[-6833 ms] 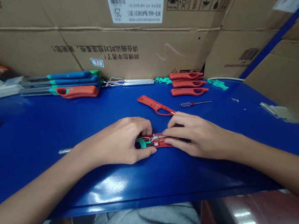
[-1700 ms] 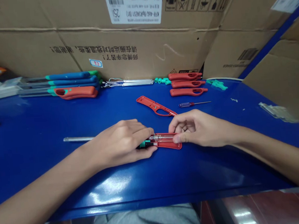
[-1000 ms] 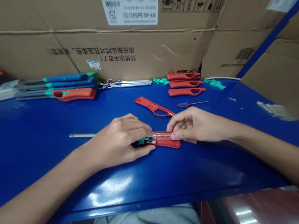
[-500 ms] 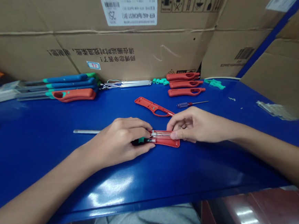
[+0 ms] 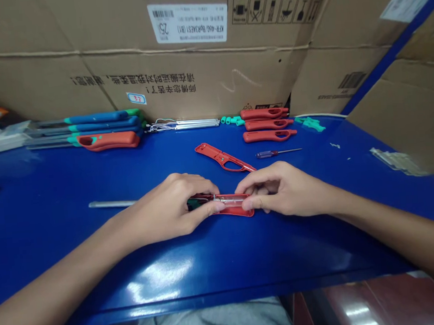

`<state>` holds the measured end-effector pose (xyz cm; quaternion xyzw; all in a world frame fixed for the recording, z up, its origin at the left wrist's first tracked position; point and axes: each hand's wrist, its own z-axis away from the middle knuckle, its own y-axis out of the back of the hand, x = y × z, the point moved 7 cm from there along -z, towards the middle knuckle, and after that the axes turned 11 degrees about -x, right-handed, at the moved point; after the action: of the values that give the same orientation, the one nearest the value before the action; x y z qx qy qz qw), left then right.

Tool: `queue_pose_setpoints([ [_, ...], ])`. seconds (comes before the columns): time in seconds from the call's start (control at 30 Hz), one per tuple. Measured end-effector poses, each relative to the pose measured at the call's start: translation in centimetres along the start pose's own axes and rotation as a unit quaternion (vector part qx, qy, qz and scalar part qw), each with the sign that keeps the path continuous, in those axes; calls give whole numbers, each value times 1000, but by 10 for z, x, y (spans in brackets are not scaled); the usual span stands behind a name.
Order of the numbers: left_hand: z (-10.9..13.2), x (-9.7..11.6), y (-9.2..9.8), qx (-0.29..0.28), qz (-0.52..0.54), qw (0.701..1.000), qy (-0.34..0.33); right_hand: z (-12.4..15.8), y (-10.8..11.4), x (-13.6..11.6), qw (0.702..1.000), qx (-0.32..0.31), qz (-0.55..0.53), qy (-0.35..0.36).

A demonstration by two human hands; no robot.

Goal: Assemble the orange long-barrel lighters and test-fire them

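Note:
Both hands hold a red lighter half-shell (image 5: 236,211) low over the blue table. Inside it lies a clear tube (image 5: 232,200). My left hand (image 5: 175,203) is closed round the shell's left part, its thumb by the tube's left end; a dark green piece shows under the fingers. A silver rod (image 5: 111,204) sticks out to the left of that hand. My right hand (image 5: 275,190) pinches the shell's right end, thumb on the tube. Just behind the hands lies another red half-shell (image 5: 222,158) with its inner side up.
A purple-handled screwdriver (image 5: 267,154) lies behind my right hand. Along the cardboard (image 5: 233,81) are red shells (image 5: 262,136), green caps (image 5: 232,120), silver rods with wires (image 5: 199,124) and blue lighters (image 5: 101,126) with a red one (image 5: 113,140). Clear pieces (image 5: 397,162) lie right.
The held shell and the silver rod have shifted left. My left thumb has moved onto the shell beside the tube, and my right hand has moved slightly left.

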<state>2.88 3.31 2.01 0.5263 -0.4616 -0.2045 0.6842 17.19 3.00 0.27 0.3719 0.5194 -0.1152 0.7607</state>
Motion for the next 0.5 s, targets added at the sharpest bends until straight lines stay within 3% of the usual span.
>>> queue_pose_setpoints([
  [0.13, 0, -1, 3, 12, -5, 1000, 0, 1, -2, 0, 998, -47, -44, 11],
  [0.5, -1, 0, 3, 22, -8, 1000, 2, -3, -3, -1, 999, -9, -22, 27],
])
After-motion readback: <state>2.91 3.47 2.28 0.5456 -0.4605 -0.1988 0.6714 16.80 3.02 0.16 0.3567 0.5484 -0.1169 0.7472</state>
